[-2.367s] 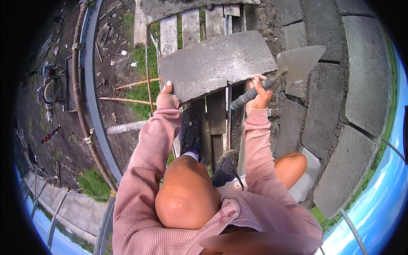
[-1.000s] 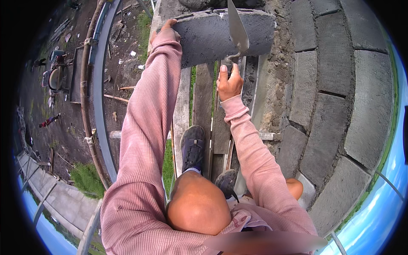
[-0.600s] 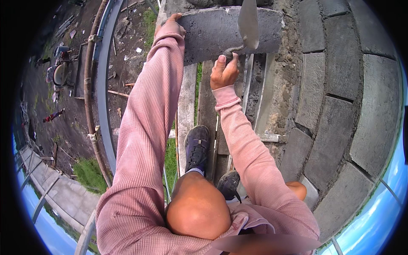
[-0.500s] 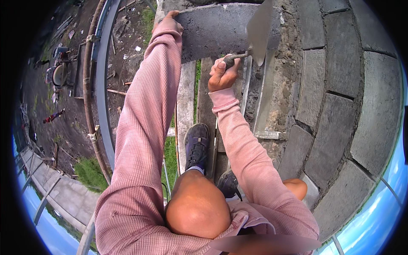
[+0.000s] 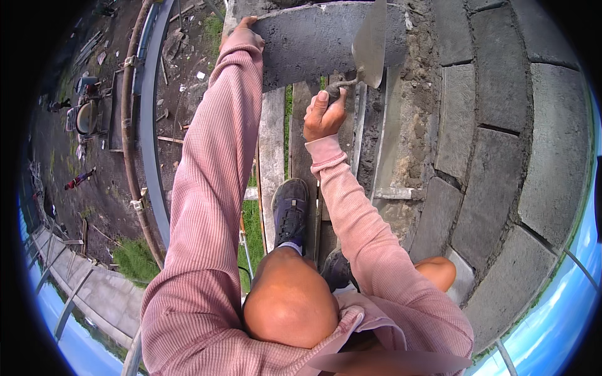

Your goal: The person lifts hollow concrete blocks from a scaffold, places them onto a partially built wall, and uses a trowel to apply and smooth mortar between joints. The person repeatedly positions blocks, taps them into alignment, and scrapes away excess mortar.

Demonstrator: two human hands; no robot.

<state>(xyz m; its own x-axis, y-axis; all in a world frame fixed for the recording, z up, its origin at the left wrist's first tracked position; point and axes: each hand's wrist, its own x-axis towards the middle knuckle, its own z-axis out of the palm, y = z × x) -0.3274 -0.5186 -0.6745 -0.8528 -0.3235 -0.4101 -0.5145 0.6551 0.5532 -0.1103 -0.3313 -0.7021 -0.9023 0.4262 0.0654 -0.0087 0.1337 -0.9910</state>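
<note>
My left hand point(image 5: 242, 36) is closed on the left end of a rough grey concrete block point(image 5: 301, 44), which lies crosswise at the top of the view with a long face turned toward me. Its fingertips curl over the block's top edge. My right hand point(image 5: 323, 115) is below the block, closed on the dark handle of a trowel. The trowel's grey metal blade point(image 5: 370, 44) stands up against the right part of the block's face. Both forearms are in pink ribbed sleeves.
At right rises a wall of grey blocks point(image 5: 489, 188) with rough mortar joints. My shoes rest on wooden planks point(image 5: 271, 138). Left of them are a metal rail point(image 5: 148, 100), a bamboo pole point(image 5: 127, 125) and, below, littered ground point(image 5: 75, 188) with a person point(image 5: 79, 178) and patches of grass.
Since the oldest frame, both hands and the block have moved away from my body, the block now showing its darker long face. The trowel blade has swung from the right to upright over it.
</note>
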